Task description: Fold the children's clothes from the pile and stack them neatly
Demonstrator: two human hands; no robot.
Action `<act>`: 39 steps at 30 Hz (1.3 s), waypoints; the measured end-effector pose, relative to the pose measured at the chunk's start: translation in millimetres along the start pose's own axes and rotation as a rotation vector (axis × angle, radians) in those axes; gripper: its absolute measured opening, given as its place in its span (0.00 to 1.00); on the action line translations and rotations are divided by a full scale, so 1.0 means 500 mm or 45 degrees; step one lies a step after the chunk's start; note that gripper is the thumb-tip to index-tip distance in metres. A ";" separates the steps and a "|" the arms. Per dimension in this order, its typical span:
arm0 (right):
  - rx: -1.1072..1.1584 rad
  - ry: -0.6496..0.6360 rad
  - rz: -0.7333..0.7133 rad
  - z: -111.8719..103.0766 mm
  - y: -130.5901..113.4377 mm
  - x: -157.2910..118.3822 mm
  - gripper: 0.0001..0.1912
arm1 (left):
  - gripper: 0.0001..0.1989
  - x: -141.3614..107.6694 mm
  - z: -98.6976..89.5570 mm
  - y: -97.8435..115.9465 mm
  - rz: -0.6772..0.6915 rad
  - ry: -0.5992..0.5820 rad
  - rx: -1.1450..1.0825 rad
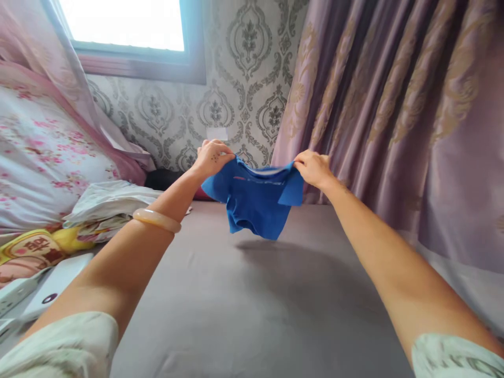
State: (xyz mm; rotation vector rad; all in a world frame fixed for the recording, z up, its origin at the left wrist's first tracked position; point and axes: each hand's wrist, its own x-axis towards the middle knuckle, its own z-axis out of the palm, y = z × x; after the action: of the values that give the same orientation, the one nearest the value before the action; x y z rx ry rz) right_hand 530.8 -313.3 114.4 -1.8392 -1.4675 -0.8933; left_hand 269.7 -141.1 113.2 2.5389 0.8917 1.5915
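A small blue T-shirt hangs in the air between my two hands, its neckline up and its lower part rumpled. My left hand pinches it at one shoulder, near the collar. At the other shoulder, the fingers of my right hand are closed on the cloth. A line of small print runs below the collar, too blurred to read. The shirt's hem is above the grey sheet, where its shadow falls.
Patterned curtains hang at the right. Along the left lie a crumpled pale cloth, a yellow printed item, a white flat case and a power strip. Papered wall and a window stand behind.
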 end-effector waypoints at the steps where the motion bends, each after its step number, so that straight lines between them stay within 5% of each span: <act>1: -0.002 0.003 0.004 0.001 0.001 0.000 0.11 | 0.11 0.001 0.000 0.004 -0.030 0.010 0.007; 8: -0.002 0.093 0.087 0.011 -0.004 -0.006 0.11 | 0.10 0.001 0.007 0.022 -0.175 0.035 0.029; 12: 0.038 0.043 0.065 0.014 -0.005 -0.008 0.10 | 0.10 0.002 0.008 0.027 -0.087 -0.190 0.038; 16: 0.098 0.161 0.086 0.016 -0.006 -0.014 0.10 | 0.12 0.001 0.004 0.036 -0.195 -0.032 0.085; 20: 0.264 0.157 0.167 0.018 -0.006 -0.017 0.10 | 0.12 -0.003 0.004 0.037 -0.245 -0.149 0.009; 29: 0.437 0.045 0.448 0.011 -0.038 -0.022 0.11 | 0.11 -0.012 0.030 0.041 -0.393 -0.011 -0.252; 35: 0.414 -0.080 0.312 -0.019 -0.045 -0.030 0.09 | 0.10 -0.023 0.021 0.051 -0.329 0.062 -0.249; 39: 0.471 -0.169 0.202 -0.040 -0.018 -0.025 0.12 | 0.11 -0.021 -0.007 0.036 -0.131 0.032 -0.224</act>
State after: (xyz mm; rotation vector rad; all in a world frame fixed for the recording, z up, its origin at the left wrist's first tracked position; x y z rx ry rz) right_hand 517.4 -334.8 116.2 -1.7295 -1.4299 -0.3969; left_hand 271.7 -162.1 111.6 2.3219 0.8289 1.5982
